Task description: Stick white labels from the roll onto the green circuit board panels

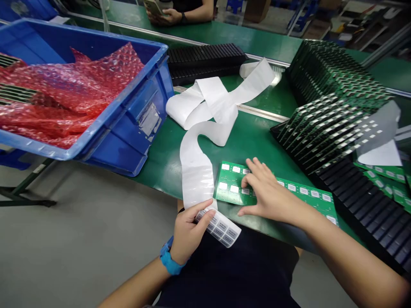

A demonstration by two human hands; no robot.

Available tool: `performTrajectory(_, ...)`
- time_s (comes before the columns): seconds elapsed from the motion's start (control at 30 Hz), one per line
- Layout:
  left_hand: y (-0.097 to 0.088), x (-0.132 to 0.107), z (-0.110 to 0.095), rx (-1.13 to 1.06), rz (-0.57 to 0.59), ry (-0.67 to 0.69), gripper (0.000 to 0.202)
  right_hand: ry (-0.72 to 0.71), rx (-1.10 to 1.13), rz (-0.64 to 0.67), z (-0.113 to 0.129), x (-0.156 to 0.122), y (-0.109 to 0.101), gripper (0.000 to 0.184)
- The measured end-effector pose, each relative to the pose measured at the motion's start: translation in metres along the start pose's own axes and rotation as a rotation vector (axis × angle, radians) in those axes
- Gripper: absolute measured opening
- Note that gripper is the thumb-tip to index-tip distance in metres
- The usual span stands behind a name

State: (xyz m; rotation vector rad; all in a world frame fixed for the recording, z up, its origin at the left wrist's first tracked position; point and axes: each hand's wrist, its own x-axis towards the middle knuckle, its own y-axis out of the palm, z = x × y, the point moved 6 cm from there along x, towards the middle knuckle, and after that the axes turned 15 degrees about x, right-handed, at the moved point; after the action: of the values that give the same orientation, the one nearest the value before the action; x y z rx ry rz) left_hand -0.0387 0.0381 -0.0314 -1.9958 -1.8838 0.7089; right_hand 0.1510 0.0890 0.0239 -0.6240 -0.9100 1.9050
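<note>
My left hand point(190, 233), with a blue band at the wrist, pinches a strip of printed labels point(221, 229) between thumb and fingers at the table's front edge. From it the blank white backing point(196, 171) curls away across the table. A long green circuit board point(229, 194) with rows of white labels lies flat to the right. Over this board hovers or rests my right hand point(265, 190), its fingers bent and spread, thumb apart from the index finger. Whether a fingertip touches a label, I cannot tell. Part of the board is hidden beneath this hand and forearm.
A blue crate point(128, 115) with red bubble wrap point(105, 90) stands at left. Black slotted racks point(366, 205) hold several upright circuit boards point(334, 81) at right. Another black rack point(205, 60) lies behind the backing. Across the table, a person's hand point(171, 16) holds a phone.
</note>
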Motion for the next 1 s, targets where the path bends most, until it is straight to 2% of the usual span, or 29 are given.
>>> performTrajectory(0.03, 0.000, 0.000, 0.000, 0.003, -0.004, -0.007, 0.023, 0.011, -0.034, 0.046, 0.001, -0.001, -0.001, 0.050)
performTrajectory(0.1, 0.001, 0.000, 0.000, 0.009, -0.010, -0.021, 0.024, 0.030, -0.048, 0.048, 0.005, -0.004, -0.011, 0.050)
performTrajectory(0.2, 0.002, 0.000, 0.000, -0.001, -0.003, -0.046, 0.028, 0.080, -0.019, -0.016, 0.003, -0.026, -0.045, 0.050)
performTrajectory(0.27, 0.002, 0.000, 0.002, -0.041, 0.018, -0.059, 0.033, 0.145, -0.022, 0.002, -0.013, -0.053, -0.064, 0.052)
performTrajectory(0.33, 0.004, 0.000, 0.001, -0.102, 0.045, -0.061, 0.037, 0.223, -0.042, 0.056, -0.039, -0.081, -0.073, 0.052)
performTrajectory(0.4, 0.008, 0.000, -0.002, -0.155, 0.072, -0.056, 0.041, 0.285, -0.028, 0.105, -0.063, -0.102, -0.070, 0.050)
performTrajectory(0.47, 0.015, 0.001, -0.009, -0.184, 0.103, -0.052, 0.045, 0.308, -0.002, 0.112, -0.076, -0.113, -0.062, 0.048)
performTrajectory(0.53, 0.021, 0.001, -0.017, -0.196, 0.134, -0.057, 0.050, 0.298, 0.000, 0.081, -0.077, -0.118, -0.060, 0.047)
performTrajectory(0.6, 0.025, 0.002, -0.024, -0.199, 0.140, -0.082, 0.057, 0.298, -0.017, 0.039, -0.078, -0.128, -0.069, 0.047)
performTrajectory(0.67, 0.025, 0.003, -0.029, -0.192, 0.133, -0.095, 0.068, 0.327, -0.038, -0.020, -0.090, -0.148, -0.087, 0.050)
performTrajectory(0.73, 0.027, 0.006, -0.034, -0.168, 0.160, -0.082, 0.072, 0.389, -0.076, -0.123, -0.116, -0.176, -0.111, 0.053)
performTrajectory(0.8, 0.033, 0.009, -0.040, -0.125, 0.236, -0.053, 0.058, 0.478, -0.109, -0.240, -0.151, -0.204, -0.131, 0.037)
performTrajectory(0.9, 0.045, 0.012, -0.053, -0.098, 0.312, 0.017, 0.028, 0.560, -0.102, -0.275, -0.187, -0.221, -0.138, 0.030)
performTrajectory(0.97, 0.053, 0.014, -0.065, -0.119, 0.316, 0.072, 0.021, 0.576, -0.163, -0.324, -0.183, -0.214, -0.135, 0.040)
performTrajectory(1.0, 0.057, 0.014, -0.069, -0.135, 0.318, 0.089, 0.019, 0.562, -0.207, -0.374, -0.170, -0.205, -0.133, 0.045)
